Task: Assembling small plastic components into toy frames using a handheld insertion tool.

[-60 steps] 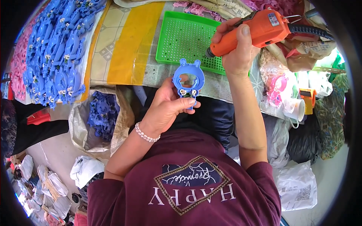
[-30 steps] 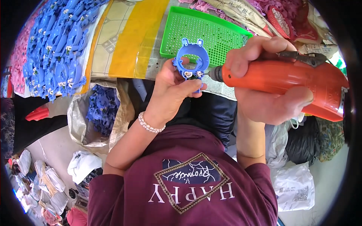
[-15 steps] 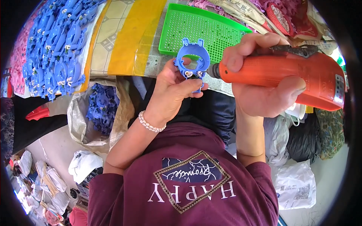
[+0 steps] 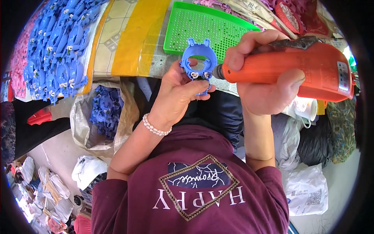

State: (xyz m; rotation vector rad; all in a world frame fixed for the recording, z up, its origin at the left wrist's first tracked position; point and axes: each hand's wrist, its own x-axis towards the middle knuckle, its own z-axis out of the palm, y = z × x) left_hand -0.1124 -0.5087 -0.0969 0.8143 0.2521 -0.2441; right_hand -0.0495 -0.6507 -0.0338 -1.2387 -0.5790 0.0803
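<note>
One blue moulded plastic ring-shaped frame [image 4: 198,62] sits pinched in our left hand [image 4: 181,91], the thumb and fingers closed around its lower stem, holding it up just over the near edge of the table [image 4: 128,35] and in front of the green perforated plastic tray [image 4: 202,23]. Our right hand [image 4: 261,84] is wrapped tight around one orange plastic electric screwdriver [image 4: 288,66], fingers curled over the top and thumb under the body, with its dark tip touching the frame's lower right side.

To do this step well, we judge that the bit should stay square to the small white fitting on the frame, the left hand bracing the part firmly so it cannot twist, and pressure should be light enough not to crack the plastic.

Counting what lies around us: one green tray, one open plastic bag of blue parts [image 4: 103,113] below the table's edge on our left, and one spread of finished blue frames [image 4: 58,50] on the table's left side, too many and too overlapped to count exactly. One bead bracelet [image 4: 154,126] circles our left wrist.
</note>
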